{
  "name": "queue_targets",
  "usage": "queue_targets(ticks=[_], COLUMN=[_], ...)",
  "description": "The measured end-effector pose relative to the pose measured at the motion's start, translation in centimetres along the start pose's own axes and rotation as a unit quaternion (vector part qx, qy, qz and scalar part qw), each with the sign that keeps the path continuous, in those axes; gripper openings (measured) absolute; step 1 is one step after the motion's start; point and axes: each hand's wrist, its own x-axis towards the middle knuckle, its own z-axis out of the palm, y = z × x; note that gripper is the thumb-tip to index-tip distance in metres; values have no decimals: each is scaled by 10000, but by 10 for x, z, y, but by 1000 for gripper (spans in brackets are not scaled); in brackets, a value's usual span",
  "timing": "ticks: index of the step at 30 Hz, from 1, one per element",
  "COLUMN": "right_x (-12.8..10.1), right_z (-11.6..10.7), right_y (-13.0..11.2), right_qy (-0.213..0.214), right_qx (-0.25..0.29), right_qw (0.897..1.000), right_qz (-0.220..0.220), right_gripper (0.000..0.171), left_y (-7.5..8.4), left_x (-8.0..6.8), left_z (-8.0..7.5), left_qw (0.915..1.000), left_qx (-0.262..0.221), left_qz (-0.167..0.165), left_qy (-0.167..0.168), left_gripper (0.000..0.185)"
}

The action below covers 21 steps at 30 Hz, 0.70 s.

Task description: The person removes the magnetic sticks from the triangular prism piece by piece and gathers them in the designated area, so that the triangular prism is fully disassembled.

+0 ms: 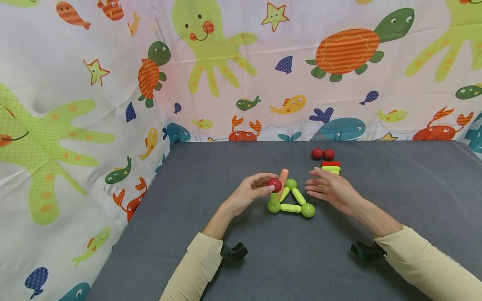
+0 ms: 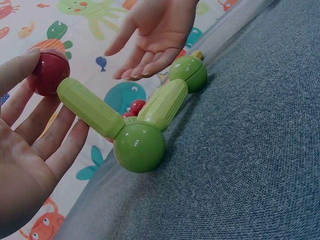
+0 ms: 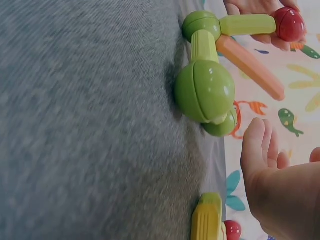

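Note:
A triangle of green balls (image 1: 308, 210) and light green rods (image 1: 290, 208) lies on the grey cloth. From its front left ball rises a light green rod (image 2: 90, 107), topped by a red ball (image 2: 48, 73). The thumb and fingers of my left hand (image 1: 255, 189) pinch that red ball. An orange rod (image 3: 251, 68) slants upward just behind the upright one; its lower end is partly hidden, and I cannot tell which ball it joins. To the right of the triangle, my right hand (image 1: 336, 192) is held above the cloth, fingers extended and holding nothing.
Behind the right hand lie red and yellow-green rods (image 1: 331, 166), partly covered by it. Two loose red balls (image 1: 323, 154) sit farther back. A printed sea-animal curtain (image 1: 226, 113) hangs behind and left of the grey table (image 1: 211, 167).

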Motion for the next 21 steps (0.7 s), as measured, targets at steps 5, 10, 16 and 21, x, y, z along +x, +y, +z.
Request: queue_targets(ticks=[5,10,16,21], right_x=[5,8,12,17], right_z=[9,16,25,34], right_y=[0,-1,0,6], right_qy=[-157,-338,-459,-499], right_qx=[-18,-41,45,135], right_qw=[9999,9994,9989,9986], right_qz=[-11,-7,-11,-120], right_gripper=[75,73,74,70], left_y=[0,-1,0,0], left_x=[0,1,0,-1], left_z=[0,0,0,-1], left_qw=[10000,10000,10000,9999], left_qx=[8,-21,-7,-103], left_qz=[-21,-11,10,72], left_qy=[2,-23,-58,-109], left_gripper=[39,39,38,39])
